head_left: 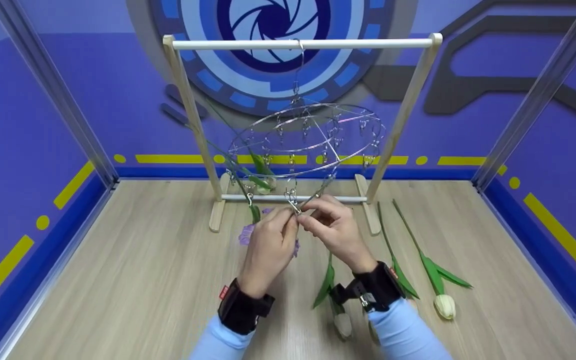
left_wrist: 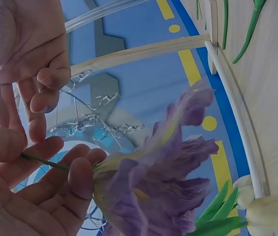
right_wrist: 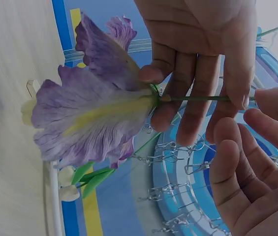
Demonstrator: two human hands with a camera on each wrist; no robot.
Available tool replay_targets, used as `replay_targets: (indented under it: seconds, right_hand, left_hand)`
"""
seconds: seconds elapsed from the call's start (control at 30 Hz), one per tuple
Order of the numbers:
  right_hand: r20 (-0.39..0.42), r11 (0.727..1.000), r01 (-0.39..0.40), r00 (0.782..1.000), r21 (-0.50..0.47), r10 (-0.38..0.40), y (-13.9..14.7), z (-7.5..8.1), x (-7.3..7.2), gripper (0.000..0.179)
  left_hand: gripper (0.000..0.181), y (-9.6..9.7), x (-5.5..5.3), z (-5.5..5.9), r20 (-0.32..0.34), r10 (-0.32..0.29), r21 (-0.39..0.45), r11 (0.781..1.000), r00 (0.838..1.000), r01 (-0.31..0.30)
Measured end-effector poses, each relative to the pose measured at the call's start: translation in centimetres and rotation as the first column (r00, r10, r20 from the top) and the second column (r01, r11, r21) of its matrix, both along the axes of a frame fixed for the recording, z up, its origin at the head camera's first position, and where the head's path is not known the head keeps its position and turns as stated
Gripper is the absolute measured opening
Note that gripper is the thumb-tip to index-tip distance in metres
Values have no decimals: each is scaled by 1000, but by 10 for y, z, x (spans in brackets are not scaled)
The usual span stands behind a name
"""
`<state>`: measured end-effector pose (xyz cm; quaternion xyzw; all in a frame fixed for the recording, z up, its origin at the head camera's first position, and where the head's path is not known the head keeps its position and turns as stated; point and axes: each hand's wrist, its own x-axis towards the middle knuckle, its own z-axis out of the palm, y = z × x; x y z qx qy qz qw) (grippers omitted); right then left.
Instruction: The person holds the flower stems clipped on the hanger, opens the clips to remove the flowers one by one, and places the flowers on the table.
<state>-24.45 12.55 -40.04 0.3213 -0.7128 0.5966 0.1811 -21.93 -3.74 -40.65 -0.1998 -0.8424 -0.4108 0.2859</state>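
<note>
My left hand (head_left: 271, 241) holds the thin green stem of a purple iris-like flower (right_wrist: 97, 115), its bloom pointing down below the fingers. In the head view that hand hides most of the bloom. The right hand (head_left: 335, 227) meets it at the stem's end, thumb and forefinger pinching a small metal clip (head_left: 294, 207). This clip hangs low on a round wire drying hanger (head_left: 325, 137), whose rings are tilted down towards the hands. In the left wrist view, the flower (left_wrist: 148, 182) spreads out past the left fingertips.
A wooden stand (head_left: 187, 95) carries the hanger on its white top bar (head_left: 238, 45). White tulips hang upside down at the left, one a pale bloom (head_left: 264, 186). On the table lie more tulips, including one at the right (head_left: 444, 306) and one (head_left: 342, 326) near the right wrist.
</note>
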Motion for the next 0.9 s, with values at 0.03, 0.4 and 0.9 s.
replay_targets:
  seconds: [0.03, 0.4, 0.9]
  right_hand:
    - [-15, 1000, 4, 1000, -3, -4, 0, -1, 0, 13]
    - [-72, 997, 72, 995, -12, -73, 0, -3, 1, 11]
    - [-91, 995, 102, 991, -14, -103, 2, -5, -1, 9]
  left_hand:
    - [15, 1, 1, 0, 5, -3, -2, 1000, 1000, 3]
    - [18, 8, 5, 1, 13, -39, -35, 999, 999, 40]
    - [30, 6, 1, 9, 57, -91, 101, 991, 994, 85]
